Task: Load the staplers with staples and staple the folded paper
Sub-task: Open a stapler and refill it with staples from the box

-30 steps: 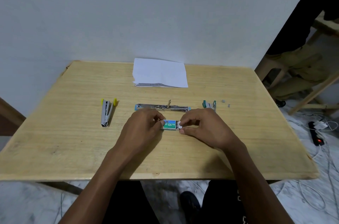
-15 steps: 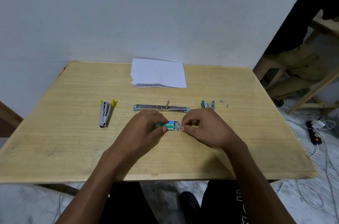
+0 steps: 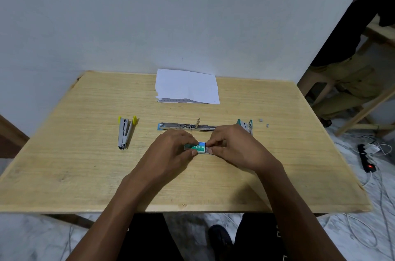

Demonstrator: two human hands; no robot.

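A small green and blue staple box (image 3: 198, 147) marked "No 10" is held over the middle of the wooden table (image 3: 85, 164). My left hand (image 3: 171, 151) grips its left part. My right hand (image 3: 233, 147) pinches the box's right end, where a white inner part shows. Just behind the hands lies a blue stapler (image 3: 183, 127) opened out flat. A yellow stapler (image 3: 125, 132) lies to the left, slightly open. A green stapler (image 3: 245, 125) sits behind my right hand, partly hidden. The folded white paper (image 3: 187, 86) lies at the table's far edge.
Two tiny grey bits (image 3: 264, 123) lie right of the green stapler. A wall stands right behind the table. Another person (image 3: 350, 68) sits at a wooden frame to the right. A power strip (image 3: 366, 160) and cables lie on the floor there.
Both hands stayed at the staple box and shifted slightly. The box's left end now shows more past my left fingers, and my right fingers stay pinched at its right end.
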